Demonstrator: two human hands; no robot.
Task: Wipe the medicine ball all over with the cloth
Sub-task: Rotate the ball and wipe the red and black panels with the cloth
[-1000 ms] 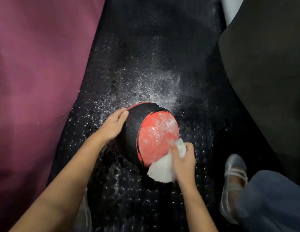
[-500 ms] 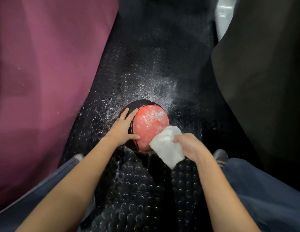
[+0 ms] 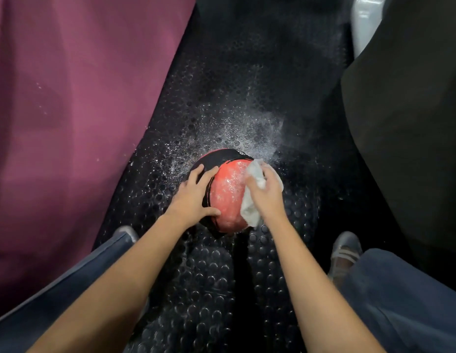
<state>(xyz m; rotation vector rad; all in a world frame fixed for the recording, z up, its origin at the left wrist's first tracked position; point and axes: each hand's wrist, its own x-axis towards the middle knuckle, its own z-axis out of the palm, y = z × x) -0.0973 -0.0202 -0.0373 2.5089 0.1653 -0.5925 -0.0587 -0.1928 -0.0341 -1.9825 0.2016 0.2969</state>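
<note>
Seen from the head camera, the one view on offer, the medicine ball (image 3: pixel 225 192) sits on the black studded floor mat (image 3: pixel 209 289), roughly midway between the mat's left edge, where a purple mat (image 3: pixel 68 110) overlaps it, and its right edge, where a dark panel (image 3: pixel 413 123) covers it. It lies straight ahead of the person, between the two forearms and beyond both knees, so neither hand has to cross over to reach it. Being round, it has no long axis; what counts is which face is turned up, and that is a red panel streaked with white residue, with a black band running round its left and far sides

The left hand (image 3: pixel 193 197) lies flat on the black band at the ball's left, fingers spread and straight, thumb along the near edge, steadying it without curling round it. The right hand (image 3: pixel 266 193) is on the ball's right flank, fingers bunched over the white cloth (image 3: pixel 252 212) and pressing it onto the red panel; cloth shows above and below the knuckles

White speckles fan out over the floor mat beyond the ball, toward its far edge. A silver shoe (image 3: pixel 345 253) rests near the mat's right edge, beside a blue trouser leg (image 3: pixel 400 301)

My judgement: the right hand is the wiping hand and is nearest the unwiped red face, so the stroke should run leftward across the top toward the left hand. The underside, against the mat, is hidden and will need the left hand to roll the ball over
</note>
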